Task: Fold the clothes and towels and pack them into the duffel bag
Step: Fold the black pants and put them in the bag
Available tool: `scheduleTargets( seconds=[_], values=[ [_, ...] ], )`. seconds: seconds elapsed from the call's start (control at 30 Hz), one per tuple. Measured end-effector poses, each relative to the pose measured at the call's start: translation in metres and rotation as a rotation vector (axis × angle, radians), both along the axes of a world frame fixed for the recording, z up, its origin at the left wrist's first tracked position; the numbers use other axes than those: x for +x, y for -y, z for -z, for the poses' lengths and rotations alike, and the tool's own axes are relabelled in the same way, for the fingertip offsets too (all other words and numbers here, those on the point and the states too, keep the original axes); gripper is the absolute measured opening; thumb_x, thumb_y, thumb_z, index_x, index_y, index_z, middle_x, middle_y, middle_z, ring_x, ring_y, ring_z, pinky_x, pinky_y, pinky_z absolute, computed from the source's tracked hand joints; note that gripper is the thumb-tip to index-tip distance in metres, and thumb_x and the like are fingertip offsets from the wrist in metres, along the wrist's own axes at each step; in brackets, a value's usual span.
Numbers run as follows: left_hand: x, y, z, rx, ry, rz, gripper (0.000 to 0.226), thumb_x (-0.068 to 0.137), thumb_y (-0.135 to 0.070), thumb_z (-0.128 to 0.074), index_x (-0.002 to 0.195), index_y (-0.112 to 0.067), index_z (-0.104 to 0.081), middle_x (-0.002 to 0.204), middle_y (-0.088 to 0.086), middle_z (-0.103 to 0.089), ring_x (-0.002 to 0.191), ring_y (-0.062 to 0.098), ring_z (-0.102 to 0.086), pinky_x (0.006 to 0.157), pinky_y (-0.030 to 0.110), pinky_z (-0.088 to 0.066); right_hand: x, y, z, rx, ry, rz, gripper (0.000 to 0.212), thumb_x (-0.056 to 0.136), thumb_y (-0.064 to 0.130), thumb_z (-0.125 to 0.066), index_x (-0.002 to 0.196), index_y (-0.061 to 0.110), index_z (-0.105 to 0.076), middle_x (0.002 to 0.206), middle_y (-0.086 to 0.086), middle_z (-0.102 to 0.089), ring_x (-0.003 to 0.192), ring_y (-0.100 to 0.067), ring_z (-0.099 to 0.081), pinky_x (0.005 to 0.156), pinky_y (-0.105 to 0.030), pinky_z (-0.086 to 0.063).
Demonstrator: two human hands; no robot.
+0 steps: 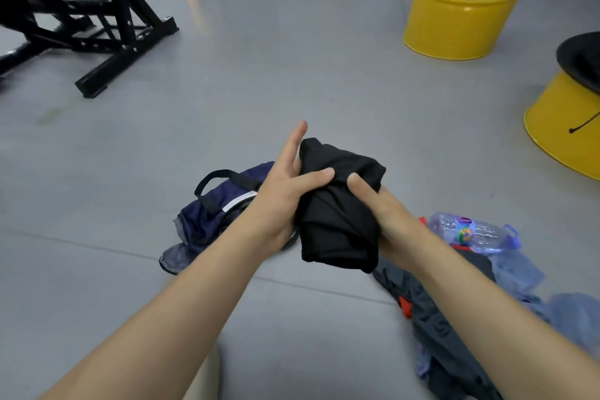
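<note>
Nearest me, on my right, the unfolded pile [454, 328] lies on the floor [292, 75]: dark grey cloth with a red patch, pale blue cloth past it, kept within reach for the next pick. A plastic water bottle [470, 232] lies at its far edge. Above the floor, between both arms, I hold the black garment [337, 214] bundled into a thick fold. My left hand [285, 185] clamps its left side, thumb pressed across the top, fingers extended behind; my right hand [380, 204] cups it from the right, thumb on top, so the fold keeps shape. Just beyond and lower left, the navy duffel bag [214, 214] lies slumped, handle up; probably the garment's destination. Farther off: black gym frame [97, 26], yellow drum seats [454, 19].
</note>
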State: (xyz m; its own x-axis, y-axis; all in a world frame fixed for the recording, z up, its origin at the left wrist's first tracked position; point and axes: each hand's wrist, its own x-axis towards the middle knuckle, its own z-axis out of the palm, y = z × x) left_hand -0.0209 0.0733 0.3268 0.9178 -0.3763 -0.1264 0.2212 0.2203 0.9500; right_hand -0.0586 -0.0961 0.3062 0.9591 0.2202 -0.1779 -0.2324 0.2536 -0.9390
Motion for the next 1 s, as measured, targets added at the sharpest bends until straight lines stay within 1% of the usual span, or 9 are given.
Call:
scheduleTargets(
  seconds=[0.2,0.3,0.4,0.6,0.67,0.77,0.83,0.93,1.0],
  values=[
    [-0.003,0.01,-0.006,0.074,0.111,0.021,0.083,0.094,0.0,-0.064,0.154,-0.046,-0.029,0.14,0.001,-0.057,0.123,0.017,-0.063,0.101,0.033,-0.053,-0.006,0.005,0.004,-0.112,0.071,0.027,0.05,0.089,0.004,-0.069,0.135,0.02,-0.054,0.127,-0.006,-0.068,0.121,-0.024,-0.064,0.105,-0.048,-0.048],
    [-0.005,0.005,-0.012,0.098,0.139,-0.018,0.085,0.093,-0.003,-0.067,0.155,-0.046,-0.026,0.149,-0.004,-0.046,0.124,0.007,-0.061,0.098,0.027,-0.053,-0.007,0.0,0.001,-0.145,0.068,0.174,0.056,0.078,0.012,-0.079,0.129,0.025,-0.056,0.12,-0.003,-0.071,0.114,-0.02,-0.067,0.102,-0.05,-0.051],
    [-0.006,-0.013,-0.02,0.149,0.197,-0.078,0.087,0.091,-0.01,-0.072,0.153,-0.051,-0.027,0.155,-0.004,-0.04,0.127,0.008,-0.058,0.106,0.04,-0.051,-0.004,-0.012,-0.006,-0.204,0.111,0.22,0.055,0.074,0.021,-0.079,0.123,0.03,-0.055,0.111,-0.003,-0.073,0.103,-0.019,-0.071,0.095,-0.05,-0.056],
    [-0.014,-0.05,-0.023,0.839,0.659,-0.325,0.087,0.077,-0.06,-0.072,0.149,-0.06,-0.024,0.145,-0.023,-0.041,0.12,0.01,-0.056,0.098,0.043,-0.052,-0.005,-0.032,-0.015,-0.329,0.238,0.222,0.089,0.087,0.015,-0.073,0.147,0.055,-0.022,0.118,-0.002,-0.069,0.098,-0.013,-0.071,0.09,-0.035,-0.058],
    [-0.015,-0.053,-0.018,0.69,0.598,-0.266,0.08,0.082,-0.057,-0.07,0.148,-0.062,-0.026,0.159,-0.021,-0.025,0.137,0.003,-0.043,0.106,0.037,-0.048,-0.005,-0.033,-0.018,-0.367,0.29,0.213,0.099,0.089,0.017,-0.072,0.15,0.061,-0.008,0.13,-0.004,-0.065,0.106,-0.012,-0.068,0.096,-0.032,-0.055],
    [-0.02,-0.048,-0.016,0.479,0.48,-0.085,0.067,0.097,-0.033,-0.065,0.15,-0.055,-0.03,0.167,-0.017,-0.011,0.143,-0.02,-0.011,0.099,0.0,-0.032,-0.005,-0.038,-0.023,-0.376,0.35,0.192,0.097,0.093,0.012,-0.068,0.151,0.059,-0.006,0.124,0.005,-0.068,0.106,-0.007,-0.068,0.092,-0.024,-0.054],
    [-0.018,-0.048,-0.016,0.433,0.449,-0.025,0.064,0.098,-0.034,-0.063,0.149,-0.057,-0.031,0.165,-0.019,-0.018,0.147,-0.015,-0.004,0.105,0.005,-0.026,-0.005,-0.04,-0.025,-0.342,0.378,0.174,0.089,0.095,0.006,-0.064,0.151,0.054,-0.014,0.122,0.016,-0.068,0.109,-0.001,-0.066,0.088,-0.016,-0.052],
    [-0.011,-0.055,-0.017,0.319,0.325,0.038,0.065,0.093,-0.041,-0.067,0.145,-0.062,-0.035,0.16,-0.017,-0.033,0.152,0.004,-0.019,0.119,0.034,-0.033,-0.001,-0.044,-0.022,-0.3,0.375,0.17,0.075,0.096,0.002,-0.061,0.15,0.046,-0.032,0.122,0.028,-0.066,0.114,0.0,-0.063,0.09,-0.016,-0.051],
    [-0.005,-0.059,-0.014,0.351,0.304,0.066,0.071,0.095,-0.038,-0.068,0.149,-0.06,-0.027,0.152,-0.024,-0.041,0.14,-0.005,-0.039,0.112,0.026,-0.041,0.004,-0.046,-0.018,-0.287,0.35,0.179,0.066,0.097,0.005,-0.061,0.148,0.043,-0.042,0.122,0.026,-0.066,0.115,-0.002,-0.064,0.094,-0.022,-0.053]
  ],
)
